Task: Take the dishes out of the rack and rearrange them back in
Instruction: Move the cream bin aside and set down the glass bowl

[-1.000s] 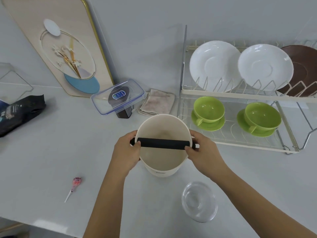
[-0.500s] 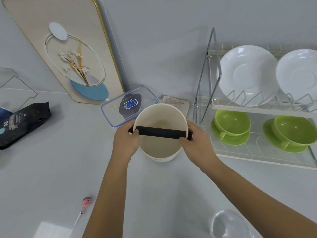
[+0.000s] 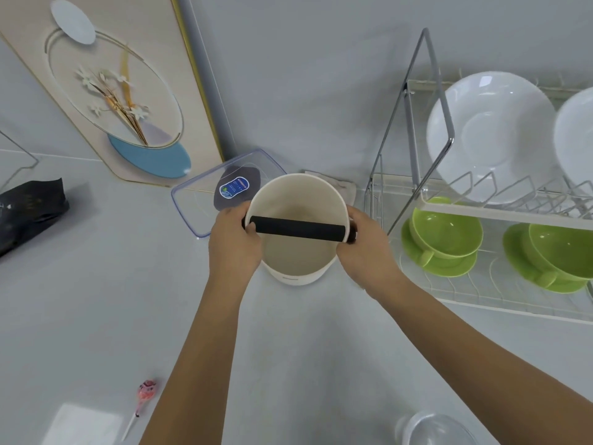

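A cream round container (image 3: 296,261) with a black bar (image 3: 298,228) across its mouth sits on the counter left of the two-tier dish rack (image 3: 500,213). My left hand (image 3: 234,242) grips its left side and my right hand (image 3: 369,252) grips its right side, thumbs at the bar's ends. In the rack's upper tier stand two white plates (image 3: 491,136), the second (image 3: 577,136) cut off by the frame edge. Below sit two green cups on green saucers (image 3: 446,236) (image 3: 558,252).
A clear lidded box (image 3: 205,200) and a folded cloth (image 3: 343,187) lie behind the container. A framed picture (image 3: 112,85) leans on the wall. A black bag (image 3: 29,210) lies at far left, a lollipop (image 3: 144,393) and a clear glass lid (image 3: 433,428) near the front edge.
Both hands have carried the container away from me toward the wall and the lidded box. The view has shifted left, so the rack's right part and brown plate left the frame.
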